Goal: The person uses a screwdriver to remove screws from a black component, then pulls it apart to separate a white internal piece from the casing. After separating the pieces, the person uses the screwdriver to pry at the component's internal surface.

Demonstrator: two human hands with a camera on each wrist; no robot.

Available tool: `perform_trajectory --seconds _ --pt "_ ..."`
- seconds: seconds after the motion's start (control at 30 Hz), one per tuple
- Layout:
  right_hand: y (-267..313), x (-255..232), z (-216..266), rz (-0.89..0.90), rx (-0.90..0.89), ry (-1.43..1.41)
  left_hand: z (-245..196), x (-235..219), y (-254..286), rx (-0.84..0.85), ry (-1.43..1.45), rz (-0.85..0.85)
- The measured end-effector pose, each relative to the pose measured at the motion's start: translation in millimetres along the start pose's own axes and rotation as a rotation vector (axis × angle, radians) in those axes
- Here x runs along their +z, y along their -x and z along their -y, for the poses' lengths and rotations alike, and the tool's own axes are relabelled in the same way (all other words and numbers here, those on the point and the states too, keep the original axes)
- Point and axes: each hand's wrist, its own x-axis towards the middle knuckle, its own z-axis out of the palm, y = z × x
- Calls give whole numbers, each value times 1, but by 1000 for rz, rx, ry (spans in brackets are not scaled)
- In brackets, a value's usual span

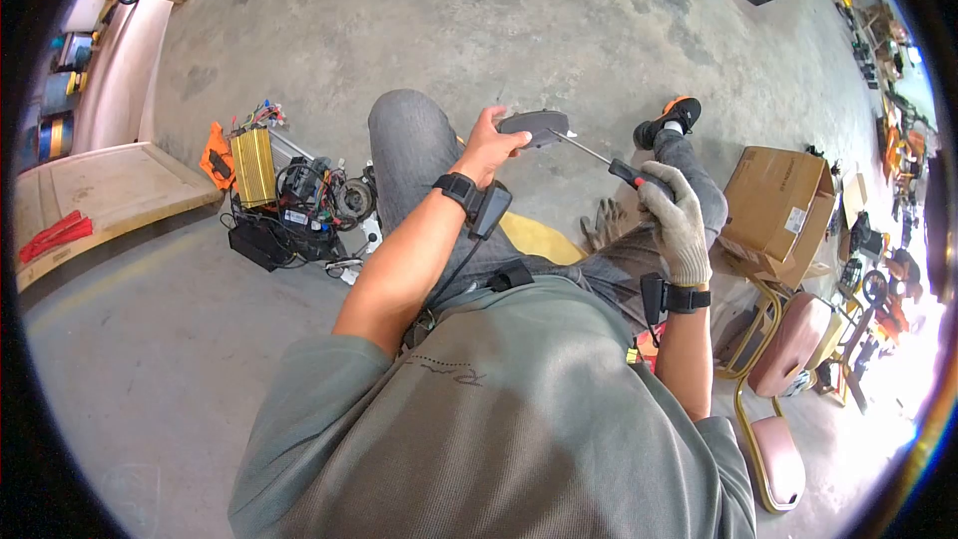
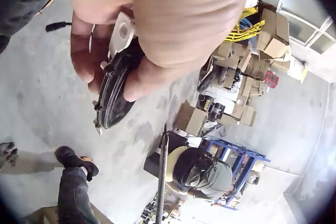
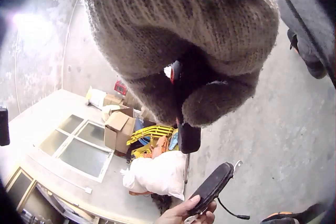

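Note:
My bare left hand (image 1: pixel 485 152) pinches a flat, black oval part (image 1: pixel 537 126) between thumb and fingers, out in front of my knees. Metal tabs show at the edge of this part (image 2: pixel 116 91) in the left wrist view. A short cable with a plug hangs from it in the right wrist view. My right hand (image 1: pixel 681 220), in a grey knitted glove, grips a screwdriver (image 1: pixel 627 174) with a black and red handle. Its long shaft points left, and the tip overlaps the oval part in the head view.
A gold metal box (image 1: pixel 254 168) stands with wires and black parts on the floor at left, beside a low wooden platform (image 1: pixel 120 190). A loose glove (image 1: pixel 603 224) lies between my legs. At right are a cardboard box (image 1: pixel 766 202) and padded metal frames (image 1: pixel 788 344).

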Motion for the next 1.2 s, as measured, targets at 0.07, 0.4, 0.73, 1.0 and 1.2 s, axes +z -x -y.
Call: perform_trajectory --seconds 0.07,0.4,0.73,1.0,1.2 --pt "0 0 0 2 7 -5 7 -2 -7 -10 30 -42" --pt "2 6 4 -30 -17 -14 0 -7 -6 -52 197 117" --pt "-3 15 2 -47 -44 58 6 -3 -6 25 -65 113" --pt "-7 26 2 -84 -57 157 6 -1 -2 133 -290 83" --pt "-8 30 2 -66 -87 193 1 1 3 131 -347 78"
